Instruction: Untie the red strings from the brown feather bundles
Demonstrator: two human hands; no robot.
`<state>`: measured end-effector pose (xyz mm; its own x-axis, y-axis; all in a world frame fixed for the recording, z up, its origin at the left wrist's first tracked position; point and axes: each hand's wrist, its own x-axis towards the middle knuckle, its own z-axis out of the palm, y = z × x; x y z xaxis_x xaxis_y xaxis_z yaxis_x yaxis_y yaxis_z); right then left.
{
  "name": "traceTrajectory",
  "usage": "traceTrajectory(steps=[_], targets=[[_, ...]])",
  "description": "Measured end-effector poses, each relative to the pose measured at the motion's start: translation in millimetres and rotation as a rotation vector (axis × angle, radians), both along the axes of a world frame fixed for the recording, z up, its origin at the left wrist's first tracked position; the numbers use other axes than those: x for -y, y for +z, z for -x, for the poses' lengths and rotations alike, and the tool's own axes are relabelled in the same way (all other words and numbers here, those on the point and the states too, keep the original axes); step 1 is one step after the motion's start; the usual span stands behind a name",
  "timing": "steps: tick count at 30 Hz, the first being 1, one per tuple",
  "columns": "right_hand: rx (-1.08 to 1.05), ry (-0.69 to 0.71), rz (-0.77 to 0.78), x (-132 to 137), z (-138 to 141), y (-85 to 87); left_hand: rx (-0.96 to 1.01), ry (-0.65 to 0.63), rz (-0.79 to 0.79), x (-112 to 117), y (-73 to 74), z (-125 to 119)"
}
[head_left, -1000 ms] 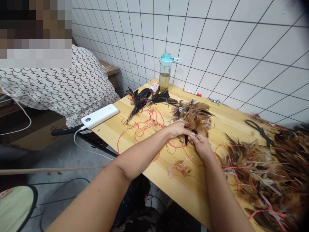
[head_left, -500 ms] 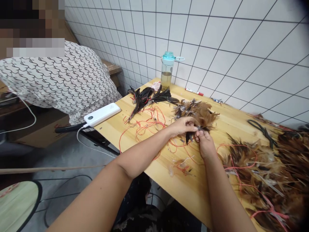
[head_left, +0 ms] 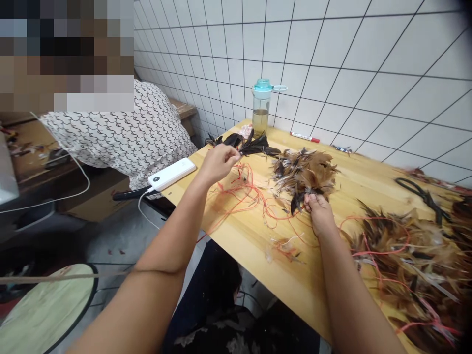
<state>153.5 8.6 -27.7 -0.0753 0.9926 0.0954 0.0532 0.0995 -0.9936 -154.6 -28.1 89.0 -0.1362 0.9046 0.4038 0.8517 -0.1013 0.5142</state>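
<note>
My left hand [head_left: 218,163] is closed in a pinch at the near end of a bunch of dark feathers [head_left: 248,145] at the table's far left; what it pinches is too small to name. Tangled red string [head_left: 246,190] lies just below that hand. My right hand [head_left: 320,212] is closed on a bundle of brown feathers [head_left: 305,172] near the table's middle, gripping it at its near, dark end. Both forearms reach in from the bottom of the view.
A wooden table [head_left: 258,246] stands against a tiled wall. On it are a water bottle [head_left: 261,108], a red marker [head_left: 304,137], a white power bank [head_left: 171,174], black scissors [head_left: 424,195] and a large feather heap [head_left: 409,265]. Another person in a patterned shirt [head_left: 125,132] sits at left.
My left hand left the brown bundle and moved left and away to the dark feathers. My right hand stayed on the brown bundle. The view turned slightly left.
</note>
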Motion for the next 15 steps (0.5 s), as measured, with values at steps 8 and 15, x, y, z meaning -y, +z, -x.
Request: traceTrajectory(steps=[8, 15], targets=[[0.144, -0.041, 0.011, 3, 4, -2.0, -0.251, 0.047, 0.454, -10, -58.1, 16], [0.174, -0.024, -0.047, 3, 2, -4.4, -0.279, 0.124, 0.363, -20, -62.1, 11]])
